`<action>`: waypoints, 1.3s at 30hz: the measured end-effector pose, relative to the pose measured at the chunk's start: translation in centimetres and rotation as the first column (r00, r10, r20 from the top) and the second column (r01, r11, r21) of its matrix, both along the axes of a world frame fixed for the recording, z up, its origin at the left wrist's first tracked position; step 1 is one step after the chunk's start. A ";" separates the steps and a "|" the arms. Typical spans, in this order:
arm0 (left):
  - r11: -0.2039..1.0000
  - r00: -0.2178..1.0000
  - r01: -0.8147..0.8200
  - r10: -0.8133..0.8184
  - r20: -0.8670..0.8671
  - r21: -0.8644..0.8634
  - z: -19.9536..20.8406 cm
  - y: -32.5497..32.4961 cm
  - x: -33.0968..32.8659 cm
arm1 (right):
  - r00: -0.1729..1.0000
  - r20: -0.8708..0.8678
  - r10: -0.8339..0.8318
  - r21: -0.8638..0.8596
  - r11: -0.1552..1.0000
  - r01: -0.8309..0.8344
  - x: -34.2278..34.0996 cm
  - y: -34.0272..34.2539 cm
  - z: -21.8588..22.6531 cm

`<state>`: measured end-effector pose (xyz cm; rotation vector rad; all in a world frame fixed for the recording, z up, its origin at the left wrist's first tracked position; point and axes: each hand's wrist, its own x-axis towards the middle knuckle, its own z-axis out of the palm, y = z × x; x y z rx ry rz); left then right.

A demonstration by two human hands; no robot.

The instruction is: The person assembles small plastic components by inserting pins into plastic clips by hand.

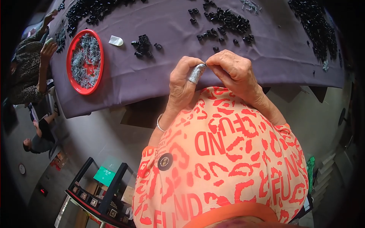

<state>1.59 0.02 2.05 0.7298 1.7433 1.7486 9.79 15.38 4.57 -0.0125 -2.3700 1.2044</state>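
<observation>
My left hand (pixel 181 80) and my right hand (pixel 235 71) meet over the table's near edge, fingertips pinched together. Between them shows the tip of a small dark piece (pixel 205 64); the fingers hide most of it. A silver wrap (pixel 196 73) covers a digit of my left hand. Just beyond my hands lie loose small black parts (pixel 216 49). Another small cluster of black parts (pixel 143 46) sits to the left. Further left, a red oval tray (pixel 101 62) holds many thin grey pieces (pixel 86 57).
A purple-grey cloth (pixel 167 22) covers the table. On it are a white rounded piece (pixel 116 40), a larger black heap (pixel 91 11) at far left and another black heap (pixel 315 30) at right. A co-worker's hand (pixel 48 48) is at the left edge.
</observation>
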 end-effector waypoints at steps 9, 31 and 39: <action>0.999 0.995 0.019 -0.022 -0.098 -0.032 -0.8 -0.2 -0.4 | 0.998 0.063 0.016 -0.045 0.999 -0.013 0.1 -0.3 -0.6; 0.995 0.973 0.094 -0.094 0.209 0.010 -0.3 0.0 -1.6 | 0.986 0.143 0.082 -0.207 0.977 -0.052 -0.7 0.7 0.1; 0.972 0.890 -0.006 -0.102 0.445 0.233 -1.2 0.9 -3.1 | 0.971 0.109 -0.211 0.353 0.922 0.160 -7.5 4.1 -1.4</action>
